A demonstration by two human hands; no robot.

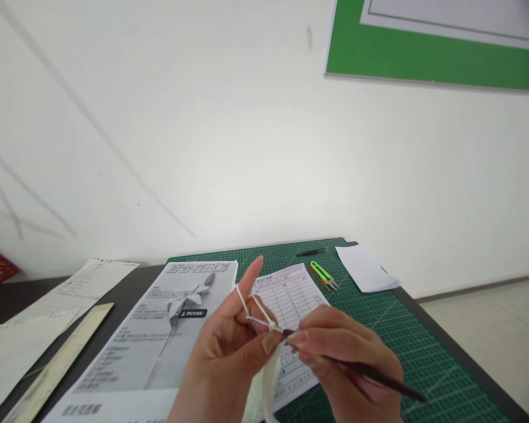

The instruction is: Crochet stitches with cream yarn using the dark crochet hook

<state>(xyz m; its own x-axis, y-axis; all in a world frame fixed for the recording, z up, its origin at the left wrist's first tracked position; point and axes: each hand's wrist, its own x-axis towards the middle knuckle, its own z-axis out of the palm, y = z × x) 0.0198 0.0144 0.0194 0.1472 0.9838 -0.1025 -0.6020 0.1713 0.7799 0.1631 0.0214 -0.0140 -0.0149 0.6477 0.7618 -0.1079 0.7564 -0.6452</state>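
Looking through the head view, all places given against the green cutting mat (405,335):

Left hand (229,352): raised over the mat's near left part, index finger pointing up, thumb pressed toward the other hand's fingertips, pinching white thread (255,311).

White thread: looped round the left index finger, crossing to a small knot just by the thumb tip, above the mat's near left part.

White strip (271,376): hanging down from between the two hands, over the mat's near edge; material hard to tell.

Right hand (339,352): over the near middle of the mat, fingers curled and pressed together, pinching a dark crochet hook (370,373) near its tip.

Dark crochet hook: tip touching the thread knot, shaft slanting down to the right across the mat.

Pink form (291,299): lying flat on the mat's left half, partly hidden behind both hands.

Printed instruction sheet (176,323): grey photo of a flower, overlapping the mat's left edge and running onto the dark counter (132,282).

Green thread snips (324,275): on the mat, just beyond the pink form, toward the far edge.

Black pen (311,252): at the mat's far edge, near the wall.

White paper (365,267): over the mat's far right corner.

Wooden ruler (57,364): on the counter, well left of the mat, beside more papers (92,279).

Green board (436,53): on the wall, high above the mat's right side.
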